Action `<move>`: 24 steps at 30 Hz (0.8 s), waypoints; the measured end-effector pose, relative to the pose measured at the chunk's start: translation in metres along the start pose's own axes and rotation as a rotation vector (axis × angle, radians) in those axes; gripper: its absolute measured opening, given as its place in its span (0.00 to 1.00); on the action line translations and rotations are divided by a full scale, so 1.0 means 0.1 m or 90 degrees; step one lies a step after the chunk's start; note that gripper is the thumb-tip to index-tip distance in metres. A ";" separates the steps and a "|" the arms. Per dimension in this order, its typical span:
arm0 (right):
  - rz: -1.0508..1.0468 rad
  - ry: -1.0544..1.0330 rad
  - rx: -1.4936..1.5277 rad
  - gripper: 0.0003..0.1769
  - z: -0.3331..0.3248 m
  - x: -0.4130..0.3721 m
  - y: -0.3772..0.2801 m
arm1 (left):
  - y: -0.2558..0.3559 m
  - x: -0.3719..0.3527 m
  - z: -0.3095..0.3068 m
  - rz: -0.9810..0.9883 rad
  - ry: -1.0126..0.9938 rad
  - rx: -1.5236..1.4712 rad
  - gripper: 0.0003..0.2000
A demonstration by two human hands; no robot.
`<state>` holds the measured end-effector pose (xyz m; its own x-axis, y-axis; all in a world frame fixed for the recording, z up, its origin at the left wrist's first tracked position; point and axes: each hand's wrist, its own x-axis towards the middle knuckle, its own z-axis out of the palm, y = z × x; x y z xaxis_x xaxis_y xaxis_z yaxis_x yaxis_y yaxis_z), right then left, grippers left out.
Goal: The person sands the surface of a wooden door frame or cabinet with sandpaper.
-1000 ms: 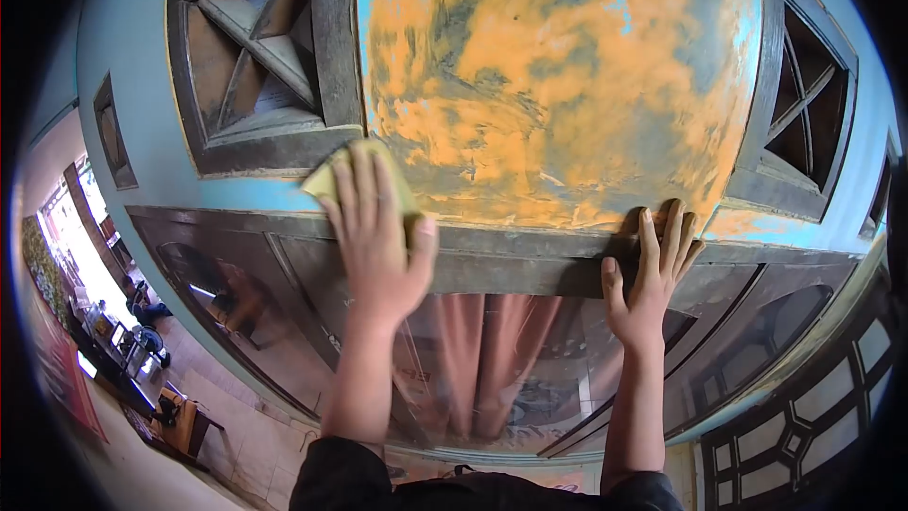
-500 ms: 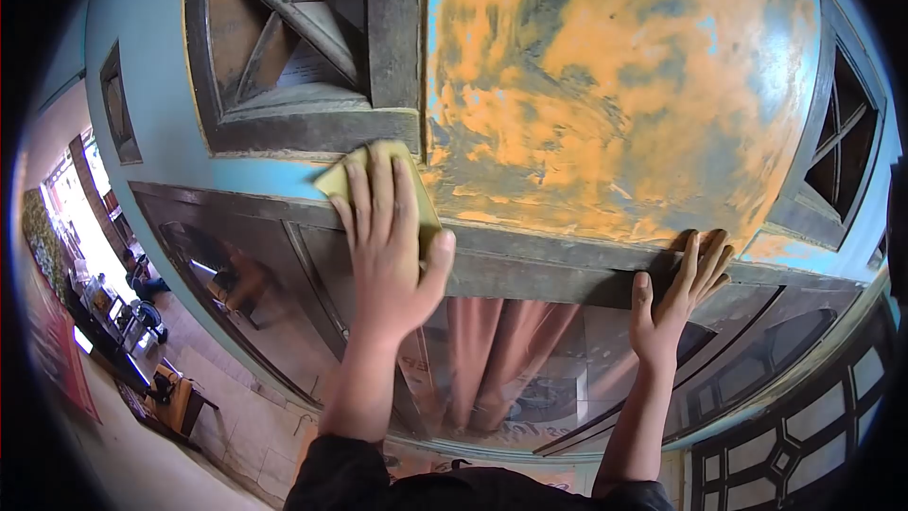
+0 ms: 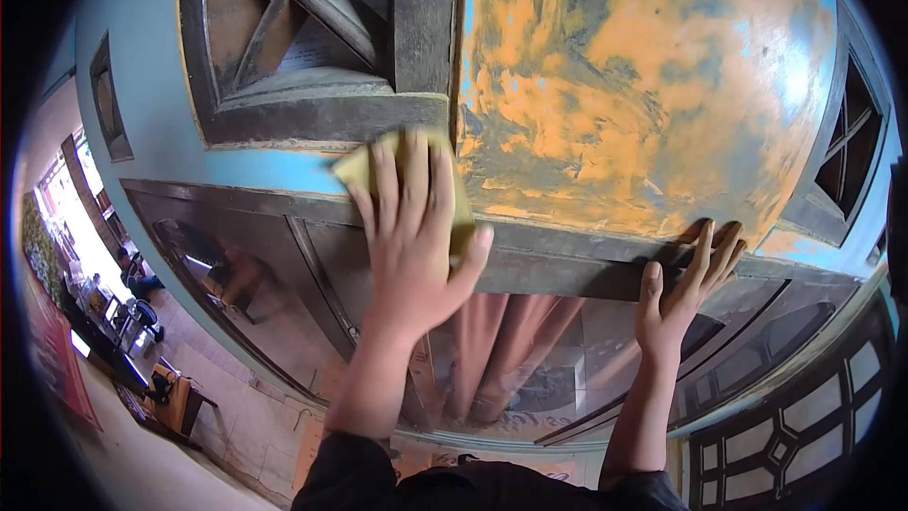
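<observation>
My left hand [image 3: 409,241] presses a yellow sheet of sandpaper [image 3: 460,208] flat against the wall, its fingers stretched over the sheet. The sheet lies just below the lower right corner of a dark wooden vent frame [image 3: 312,118], over a blue strip of wall [image 3: 284,168]. To the right is a wall panel [image 3: 605,104] with patchy orange and grey over blue. My right hand [image 3: 683,298] holds nothing; its fingers are spread, with the tips resting at the dark wooden beam [image 3: 586,260] under that panel.
Below the beam are glass panes with a pink curtain [image 3: 501,350] behind them. Another crossed wooden vent [image 3: 845,137] sits at the right. At the lower left, a wooden table [image 3: 180,405] and a person [image 3: 140,274] are on the tiled floor.
The whole view has shifted slightly, so the wall appears further right. My left hand and the sandpaper stay by the vent frame's corner; my right hand remains at the beam.
</observation>
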<state>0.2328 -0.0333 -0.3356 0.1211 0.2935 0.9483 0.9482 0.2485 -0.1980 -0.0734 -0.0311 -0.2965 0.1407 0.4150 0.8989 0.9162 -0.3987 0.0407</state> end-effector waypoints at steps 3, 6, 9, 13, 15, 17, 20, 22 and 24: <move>0.006 0.013 0.007 0.46 0.04 0.01 -0.07 | -0.07 0.37 -0.17 0.040 0.027 -0.027 0.39; -0.004 0.010 -0.003 0.47 0.09 -0.04 0.00 | -0.05 0.16 -0.08 0.026 -0.017 -0.001 0.40; -0.007 -0.019 0.000 0.46 0.07 -0.05 0.05 | 0.02 -0.29 0.16 -0.005 -0.038 -0.012 0.42; -0.006 -0.038 0.000 0.46 0.04 -0.07 0.06 | 0.03 -0.09 0.12 -0.008 -0.001 0.000 0.42; -0.005 -0.042 0.000 0.47 0.05 -0.08 0.08 | 0.00 0.04 0.01 0.004 -0.005 -0.024 0.41; -0.001 -0.046 0.004 0.47 0.04 -0.10 0.08 | 0.01 0.00 0.00 0.002 -0.026 -0.039 0.41; -0.004 -0.051 0.012 0.47 0.05 -0.09 0.09 | 0.09 -0.41 0.26 -0.005 -0.030 -0.032 0.42; -0.006 -0.060 0.011 0.48 0.03 -0.10 0.10 | 0.14 -0.32 0.22 -0.022 -0.031 -0.023 0.43; -0.004 -0.059 0.012 0.48 0.02 -0.10 0.09 | 0.12 -0.06 0.11 -0.015 -0.012 -0.007 0.43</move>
<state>0.2394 -0.0322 -0.3476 0.0860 0.3764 0.9225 0.9431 0.2676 -0.1972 -0.0591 -0.0288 -0.3059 0.1260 0.4404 0.8889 0.9152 -0.3974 0.0672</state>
